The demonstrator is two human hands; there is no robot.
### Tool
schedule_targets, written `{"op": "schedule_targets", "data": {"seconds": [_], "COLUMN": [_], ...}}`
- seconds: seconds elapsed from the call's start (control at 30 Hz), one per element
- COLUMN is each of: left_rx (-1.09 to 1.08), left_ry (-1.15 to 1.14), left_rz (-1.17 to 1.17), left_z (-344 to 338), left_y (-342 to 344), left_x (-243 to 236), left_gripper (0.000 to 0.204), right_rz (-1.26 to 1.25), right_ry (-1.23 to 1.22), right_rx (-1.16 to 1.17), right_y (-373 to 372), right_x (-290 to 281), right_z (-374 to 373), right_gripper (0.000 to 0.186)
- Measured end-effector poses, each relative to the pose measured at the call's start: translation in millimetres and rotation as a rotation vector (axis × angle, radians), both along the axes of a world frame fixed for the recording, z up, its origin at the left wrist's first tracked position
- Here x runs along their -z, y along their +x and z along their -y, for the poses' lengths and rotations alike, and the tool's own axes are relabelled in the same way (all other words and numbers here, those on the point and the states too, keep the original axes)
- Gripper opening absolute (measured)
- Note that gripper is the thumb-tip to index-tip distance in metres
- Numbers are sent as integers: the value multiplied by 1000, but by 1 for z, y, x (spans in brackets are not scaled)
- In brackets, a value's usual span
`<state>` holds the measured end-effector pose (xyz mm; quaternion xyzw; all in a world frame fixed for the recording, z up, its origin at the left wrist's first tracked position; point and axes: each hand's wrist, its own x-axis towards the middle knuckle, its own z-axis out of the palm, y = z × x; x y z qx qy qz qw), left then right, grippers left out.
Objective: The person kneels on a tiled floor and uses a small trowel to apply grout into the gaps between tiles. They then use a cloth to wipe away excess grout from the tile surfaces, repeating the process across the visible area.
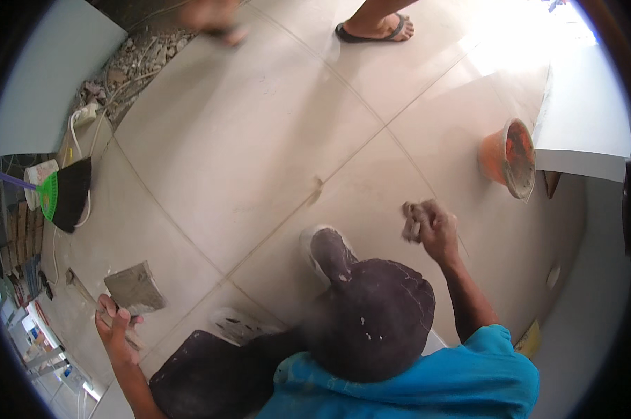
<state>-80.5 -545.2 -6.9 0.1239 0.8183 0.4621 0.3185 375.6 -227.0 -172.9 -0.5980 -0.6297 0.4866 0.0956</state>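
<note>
I am watching the pale tiled floor (245,140) carrying an orange bucket (505,159) near its right edge, while my left hand (114,329) is gripping a grey trowel (135,288) at the floor's lower left and my right hand (430,225) is clenching a crumpled rag (412,218) over a tile joint.

We see a grey, mortar-caked trowel (135,288) lying blade-flat on the pale floor tile at lower left, and a crumpled brownish sponge (413,220) raised over a tile joint.
</note>
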Motion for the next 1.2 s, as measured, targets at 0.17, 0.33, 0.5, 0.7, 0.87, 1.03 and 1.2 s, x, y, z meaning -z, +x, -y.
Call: {"op": "schedule_targets", "data": {"seconds": [0.17,0.33,0.5,0.7,0.87,1.03,1.2], "left_rx": [-81,-128,-283,-379,-492,-461,-467], "left_ry": [86,56,-90,-68,-109,-32,11], "left_rz": [6,58,8,-51,-148,-196,-140], "left_z": [11,10,11,18,-5,-17,-29], "left_y": [-8,-4,9,8,20,3,-33], "left_x": [14,12,-6,5,-23,-36,9], "left_gripper": [31,27,25,21,30,25,18], "right_rz": [-54,516,454,389,181,205,327], "right_ry": [153,232,81,287,253,236,161], "right_rx": [-71,-486,-133,8,94,165,293], "right_y": [11,78,57,21,63,73,57], "right_x": [22,68,49,123,156,146,146], "right_z": [-13,4,9,25,13,10,10], "right_gripper": [18,40,69,73,69,71,73]}}
